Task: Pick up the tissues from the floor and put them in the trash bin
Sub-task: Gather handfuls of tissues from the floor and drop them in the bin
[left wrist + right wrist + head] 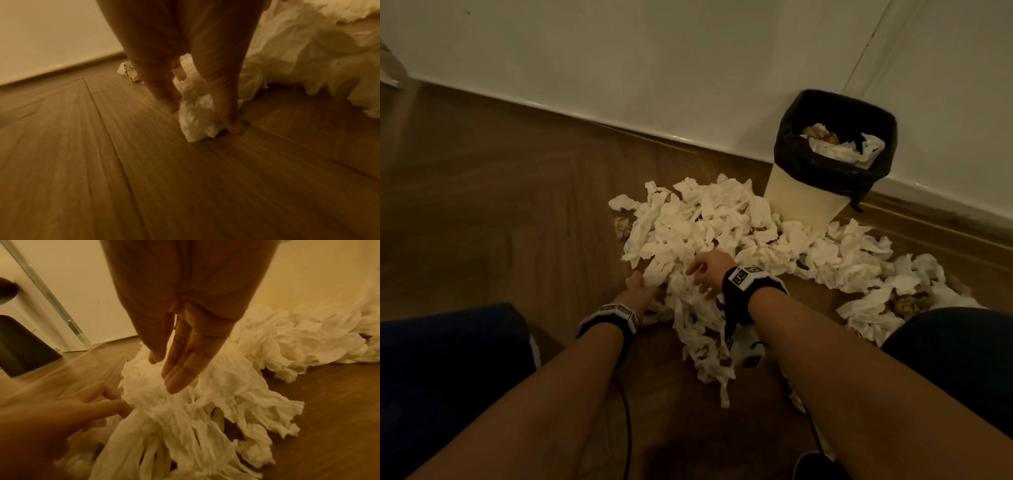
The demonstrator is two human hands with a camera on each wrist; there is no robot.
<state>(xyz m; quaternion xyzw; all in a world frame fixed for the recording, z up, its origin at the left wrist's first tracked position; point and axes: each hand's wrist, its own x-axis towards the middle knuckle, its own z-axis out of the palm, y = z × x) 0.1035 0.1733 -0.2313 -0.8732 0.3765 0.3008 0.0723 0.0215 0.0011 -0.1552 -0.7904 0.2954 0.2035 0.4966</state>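
Note:
A big heap of crumpled white tissues (709, 233) covers the wooden floor in front of a cream trash bin (808, 202) lined with a black bag; tissues lie inside it. My left hand (642, 286) is at the heap's near left edge, and in the left wrist view my left hand (203, 116) pinches a wad of tissue (197, 118) between thumb and fingers against the floor. My right hand (703, 274) hovers just above the heap with straight fingers (180, 373), holding nothing. The heap (185, 410) spreads below the right palm.
A white wall and skirting board (619, 126) run behind the bin. More tissues (876, 298) lie to the right by my right knee (955, 346); my left knee (448, 359) is at the lower left. A brownish crumpled ball (623, 228) lies left of the heap. Cables trail from both wristbands.

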